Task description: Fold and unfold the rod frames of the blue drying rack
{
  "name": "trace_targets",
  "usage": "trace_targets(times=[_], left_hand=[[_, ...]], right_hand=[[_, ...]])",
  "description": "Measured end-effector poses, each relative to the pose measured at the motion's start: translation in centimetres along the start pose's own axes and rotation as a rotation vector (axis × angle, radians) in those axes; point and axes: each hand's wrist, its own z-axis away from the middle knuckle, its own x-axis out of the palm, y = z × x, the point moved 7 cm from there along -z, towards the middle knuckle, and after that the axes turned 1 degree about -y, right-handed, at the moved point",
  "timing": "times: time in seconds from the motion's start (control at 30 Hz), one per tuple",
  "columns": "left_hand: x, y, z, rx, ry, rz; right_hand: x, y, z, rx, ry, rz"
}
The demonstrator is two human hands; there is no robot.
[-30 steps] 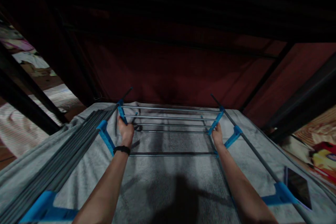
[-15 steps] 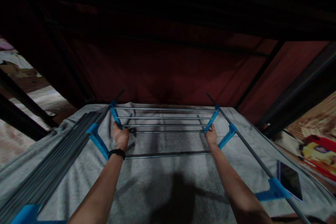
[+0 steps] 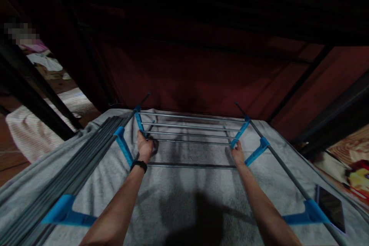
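Observation:
A partly assembled rack of grey metal tubes and blue plastic brackets lies on a grey blanket (image 3: 184, 188). My left hand (image 3: 145, 147), with a black band at the wrist, grips the lower end of the left far bracket (image 3: 139, 121). My right hand (image 3: 238, 154) is closed at the lower end of the right far bracket (image 3: 240, 132). Several thin crossbars (image 3: 190, 126) span between these two brackets. Nearer to me, another crossbar (image 3: 190, 166) joins a second pair of brackets. Part of the fingers of both hands is hidden.
A bundle of loose grey tubes (image 3: 75, 165) lies along the left side. A phone (image 3: 331, 207) rests at the right, beside the right long tube. Dark red fabric (image 3: 184, 80) hangs behind the blanket, with dark posts on both sides. A red and yellow packet (image 3: 359, 177) sits far right.
The whole view has shifted, so the rack and blanket appear a little further right. Both hands remain at the same far brackets.

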Motion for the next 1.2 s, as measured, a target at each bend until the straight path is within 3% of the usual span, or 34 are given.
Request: trace_targets(times=[0.13, 0.23, 0.37, 0.47, 0.57, 0.77, 0.93, 1.2], left_hand=[[0.9, -0.8, 4.1, -0.008, -0.067, -0.064], [1.7, -1.1, 7.0, 0.036, -0.135, -0.091], [3.4, 0.0, 10.1, 0.239, -0.377, -0.199], [4.7, 0.7, 12.3, 0.363, -0.587, -0.316], [5.5, 1.3, 14.1, 0.438, -0.707, -0.398], [5.7, 2.7, 15.8, 0.51, -0.796, -0.452], [6.2, 4.4, 16.8, 0.618, -0.863, -0.616], [7.4, 6.4, 16.3, 0.585, -1.05, -0.777]], right_hand=[[0.7, 0.5, 4.0, -0.017, -0.08, -0.005], [1.6, -0.2, 8.2, -0.186, -0.188, 0.013], [2.3, -1.3, 13.5, -0.433, -0.265, 0.122], [2.4, -1.7, 15.7, -0.504, -0.279, 0.185], [2.3, -1.9, 16.4, -0.514, -0.254, 0.209], [2.4, -2.5, 16.4, -0.542, -0.227, 0.241], [2.4, -2.3, 16.4, -0.534, -0.224, 0.192], [2.6, -2.0, 16.3, -0.563, -0.219, 0.18]])
